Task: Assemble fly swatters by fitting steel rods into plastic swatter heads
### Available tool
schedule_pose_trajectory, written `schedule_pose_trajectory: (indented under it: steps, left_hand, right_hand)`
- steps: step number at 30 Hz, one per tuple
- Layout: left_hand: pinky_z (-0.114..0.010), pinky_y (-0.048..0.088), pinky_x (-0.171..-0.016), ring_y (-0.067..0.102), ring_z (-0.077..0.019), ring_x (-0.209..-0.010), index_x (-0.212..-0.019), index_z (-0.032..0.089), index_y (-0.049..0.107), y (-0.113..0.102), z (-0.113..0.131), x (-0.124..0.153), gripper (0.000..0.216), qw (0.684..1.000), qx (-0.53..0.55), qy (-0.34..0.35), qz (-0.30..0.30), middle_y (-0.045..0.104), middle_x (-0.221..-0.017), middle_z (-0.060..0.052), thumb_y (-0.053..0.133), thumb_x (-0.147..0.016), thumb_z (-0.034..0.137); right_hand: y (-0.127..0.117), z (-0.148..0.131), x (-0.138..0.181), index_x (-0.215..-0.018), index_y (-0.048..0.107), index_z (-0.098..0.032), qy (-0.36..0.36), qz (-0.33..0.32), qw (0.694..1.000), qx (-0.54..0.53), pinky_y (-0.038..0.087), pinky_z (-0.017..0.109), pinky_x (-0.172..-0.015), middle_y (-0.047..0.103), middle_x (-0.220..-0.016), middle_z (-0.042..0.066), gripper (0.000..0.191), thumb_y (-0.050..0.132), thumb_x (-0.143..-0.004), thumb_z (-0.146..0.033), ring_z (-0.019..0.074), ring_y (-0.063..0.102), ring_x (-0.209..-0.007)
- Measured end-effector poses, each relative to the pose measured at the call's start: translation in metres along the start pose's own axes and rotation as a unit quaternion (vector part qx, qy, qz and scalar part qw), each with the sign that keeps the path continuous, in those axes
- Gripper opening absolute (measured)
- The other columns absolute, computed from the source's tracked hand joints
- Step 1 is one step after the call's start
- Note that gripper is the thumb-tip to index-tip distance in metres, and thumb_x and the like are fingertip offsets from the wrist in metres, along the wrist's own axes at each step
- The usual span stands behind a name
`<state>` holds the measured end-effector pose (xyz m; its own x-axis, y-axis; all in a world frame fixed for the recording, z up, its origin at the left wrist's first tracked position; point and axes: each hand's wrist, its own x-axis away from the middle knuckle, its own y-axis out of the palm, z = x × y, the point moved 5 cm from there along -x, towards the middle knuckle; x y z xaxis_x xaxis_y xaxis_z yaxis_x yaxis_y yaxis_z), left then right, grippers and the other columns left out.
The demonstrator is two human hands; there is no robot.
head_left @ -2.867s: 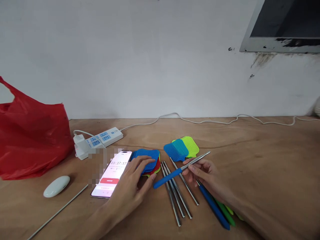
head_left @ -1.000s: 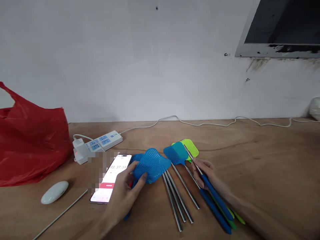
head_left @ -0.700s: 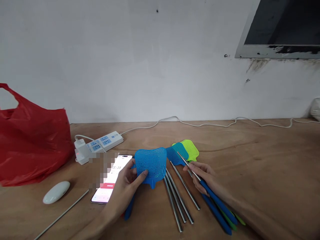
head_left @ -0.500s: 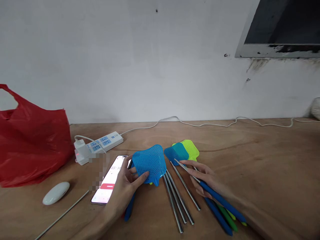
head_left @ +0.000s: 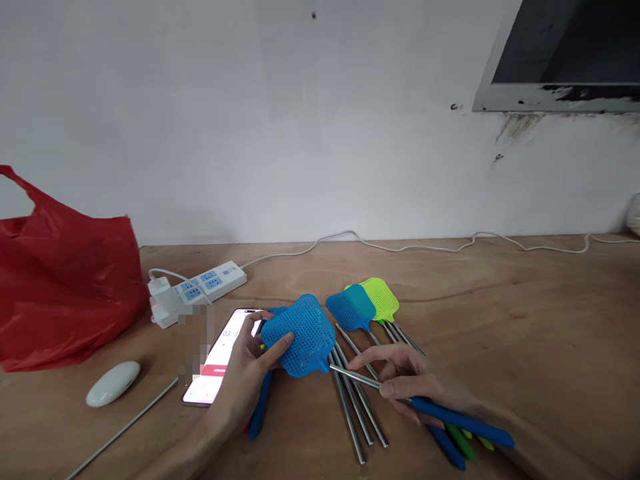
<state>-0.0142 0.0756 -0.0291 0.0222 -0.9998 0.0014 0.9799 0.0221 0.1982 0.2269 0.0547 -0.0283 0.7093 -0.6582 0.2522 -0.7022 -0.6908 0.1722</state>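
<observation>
Blue mesh head [head_left: 303, 335], pinched by the left hand [head_left: 250, 363] over the tabletop [head_left: 500, 313], is at the end of the blue-handled rod [head_left: 440, 412] grasped in the right hand [head_left: 410, 381], whether joined unclear, with the phone [head_left: 217, 360] partly covered and the red bag [head_left: 75, 287] cut off.

Left hand [head_left: 249, 367] plus right hand [head_left: 420, 383] made two, holding one blue swatter head [head_left: 305, 337] and one blue-handled shaft [head_left: 463, 422]. Loose metal rods [head_left: 347, 410] on the desk [head_left: 525, 333] numbered four. Far side had one flat blue head [head_left: 347, 311] and one yellow-green head [head_left: 383, 300]. Left side had one phone [head_left: 220, 360], one power strip [head_left: 210, 283], one white oval device [head_left: 113, 385], one red bag [head_left: 70, 293].
</observation>
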Motion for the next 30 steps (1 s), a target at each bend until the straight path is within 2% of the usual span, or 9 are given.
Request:
schedule_pose_trajectory:
  steps: [5, 10, 16, 21, 30]
  left_hand:
    - [-0.033, 0.061, -0.062, 0.069, -0.0206, -0.072, -0.105, 0.024, 0.047, 0.0005, -0.0014, -0.0014, 0.052, 0.999, 0.034, -0.02, 0.018, 0.067, -0.082, 0.003, 0.085, -0.071, 0.035]
    - [-0.031, 0.061, -0.063, 0.069, -0.0201, -0.075, -0.117, 0.025, 0.049, 0.0027, -0.0004, -0.0006, 0.059, 0.999, 0.024, -0.025, 0.011, 0.066, -0.088, 0.002, 0.084, -0.072, 0.035]
    - [-0.034, 0.062, -0.065, 0.068, -0.0201, -0.075, -0.116, 0.024, 0.051, 0.0005, -0.0018, -0.0014, 0.056, 1.0, -0.005, -0.024, 0.012, 0.064, -0.088, 0.002, 0.083, -0.072, 0.04]
    - [-0.032, 0.062, -0.064, 0.07, -0.0218, -0.078, -0.116, 0.022, 0.051, -0.0008, -0.0033, -0.0038, 0.059, 0.999, -0.006, -0.033, 0.007, 0.066, -0.093, -0.001, 0.084, -0.071, 0.041]
    - [-0.027, 0.056, -0.062, 0.07, -0.0176, -0.06, -0.122, 0.021, 0.048, -0.0035, 0.0003, -0.0022, 0.06, 0.996, -0.084, -0.007, 0.009, 0.067, -0.075, 0.004, 0.08, -0.076, 0.044]
  right_hand:
    - [0.0036, -0.0009, 0.0006, -0.123, 0.064, -0.016, 0.004, -0.002, 1.0, 0.009, 0.027, 0.014, -0.027, 0.059, -0.049, -0.007, 0.046, 0.071, -0.081, -0.033, 0.0035, 0.034, -0.026]
    - [0.0026, -0.0004, 0.0, -0.122, 0.064, -0.014, -0.004, 0.014, 1.0, 0.01, 0.028, 0.014, -0.028, 0.059, -0.048, -0.008, 0.046, 0.071, -0.08, -0.034, 0.0044, 0.036, -0.027]
    - [0.0015, -0.0018, -0.0002, -0.12, 0.064, -0.015, -0.02, 0.021, 0.999, 0.018, 0.03, 0.013, -0.028, 0.058, -0.048, -0.008, 0.046, 0.071, -0.079, -0.035, 0.004, 0.036, -0.028]
    - [-0.0018, -0.0004, -0.0016, -0.12, 0.063, -0.015, -0.035, 0.062, 0.997, 0.02, 0.029, 0.014, -0.028, 0.059, -0.048, -0.008, 0.05, 0.073, -0.078, -0.04, 0.0045, 0.035, -0.029]
    - [-0.005, 0.0024, -0.0036, -0.119, 0.063, -0.016, -0.066, 0.107, 0.992, 0.027, 0.031, 0.014, -0.028, 0.057, -0.047, -0.008, 0.049, 0.073, -0.077, -0.04, 0.0052, 0.036, -0.029]
